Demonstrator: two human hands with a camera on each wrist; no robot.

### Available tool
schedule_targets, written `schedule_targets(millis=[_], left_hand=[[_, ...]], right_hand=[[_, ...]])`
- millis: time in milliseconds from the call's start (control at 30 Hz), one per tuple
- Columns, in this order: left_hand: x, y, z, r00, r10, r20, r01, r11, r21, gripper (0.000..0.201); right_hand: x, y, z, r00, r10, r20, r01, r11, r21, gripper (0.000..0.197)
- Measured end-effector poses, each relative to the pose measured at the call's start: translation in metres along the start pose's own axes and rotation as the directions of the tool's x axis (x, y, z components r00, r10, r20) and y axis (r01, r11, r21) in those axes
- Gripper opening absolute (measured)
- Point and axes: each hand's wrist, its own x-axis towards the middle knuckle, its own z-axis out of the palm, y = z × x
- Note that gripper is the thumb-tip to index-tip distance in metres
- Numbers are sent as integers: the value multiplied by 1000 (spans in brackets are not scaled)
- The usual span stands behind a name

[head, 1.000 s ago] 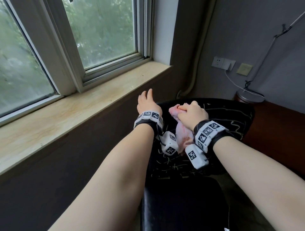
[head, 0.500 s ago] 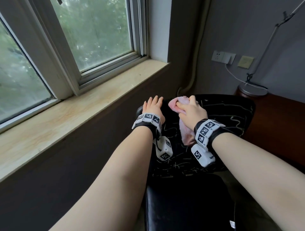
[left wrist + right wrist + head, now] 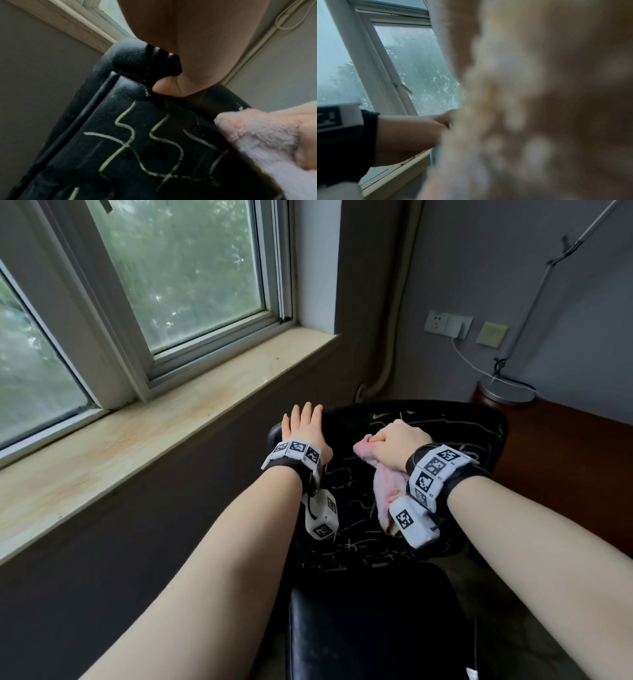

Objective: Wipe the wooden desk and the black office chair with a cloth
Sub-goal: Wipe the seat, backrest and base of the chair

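The right hand (image 3: 397, 445) grips the pink cloth (image 3: 387, 494) against the chair back (image 3: 462, 426) (left hand (image 3: 305, 428) steadies its top corner, fingers straight), unwiped back lying rightward

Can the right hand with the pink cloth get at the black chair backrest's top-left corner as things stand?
Probably not directly: the left hand rests on that corner of the black chair backrest, covering it. The right hand holding the fluffy pink cloth sits beside it, with bare backrest between.

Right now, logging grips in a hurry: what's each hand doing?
Left hand: open, fingers straight, resting on the chair back's top corner.
Right hand: closed around the pink cloth, pressing it to the chair back.
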Motion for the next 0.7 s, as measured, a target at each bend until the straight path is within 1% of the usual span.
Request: schedule_targets(millis=[67, 133, 167, 200, 267, 300, 367, 500, 600, 633, 700], left_hand=[[1, 11, -1, 997, -59, -47, 57, 998, -40, 76], [5, 21, -7, 992, -101, -80, 97, 994, -48, 67], [8, 25, -9, 994, -79, -73, 78, 997, -24, 66], [10, 29, -11, 999, -29, -45, 29, 1000, 7, 68], [11, 34, -10, 996, 68, 56, -71, 995, 66, 80], [11, 35, -9, 991, 85, 102, -95, 991, 95, 84], [12, 35, -7, 987, 81, 141, -100, 986, 133, 88], [14, 35, -8, 987, 66, 146, -88, 984, 153, 89], [15, 35, -8, 985, 64, 162, -90, 984, 156, 89], [16, 35, -9, 984, 64, 166, -90, 984, 153, 89], [18, 33, -8, 984, 62, 167, -86, 986, 141, 88]], right_hand=[[-2, 8, -7, 997, 3, -78, 3, 997, 73, 34], [1, 13, -13, 983, -22, -183, 40, 994, 98, 33], [4, 14, -15, 974, -40, -225, 64, 993, 101, 34], [7, 14, -15, 966, -54, -253, 84, 990, 110, 37], [14, 14, -13, 956, -77, -283, 117, 985, 126, 40], [18, 15, -9, 958, -83, -276, 122, 985, 126, 42], [24, 17, 1, 966, -97, -240, 123, 988, 97, 44], [29, 24, 20, 972, -88, -218, 103, 993, 57, 44], [27, 28, 27, 974, -124, -190, 123, 992, -14, 46], [25, 28, 27, 973, -123, -194, 122, 992, -18, 45], [20, 27, 28, 978, -88, -190, 98, 994, 40, 42]])
